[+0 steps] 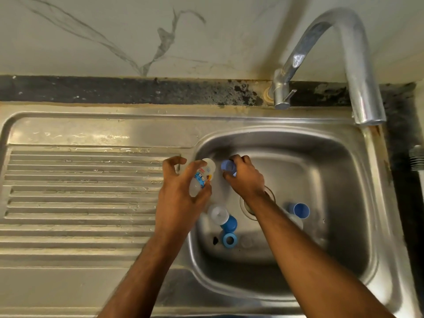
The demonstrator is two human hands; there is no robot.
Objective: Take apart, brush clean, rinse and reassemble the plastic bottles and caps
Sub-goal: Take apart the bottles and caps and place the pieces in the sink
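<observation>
The ribbed draining board (80,191) lies bare on the left. In the basin (344,226), caps (226,222) crowd the near floor beside the drain; the tap (358,65) arches over its far right corner.

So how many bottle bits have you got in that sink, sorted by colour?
Blue pieces: 4, the cap in the right hand, a cap, a ring, a cup.
Clear pieces: 2, the printed bottle in the left hand, a clear dome cover.
Total: 6.
</observation>
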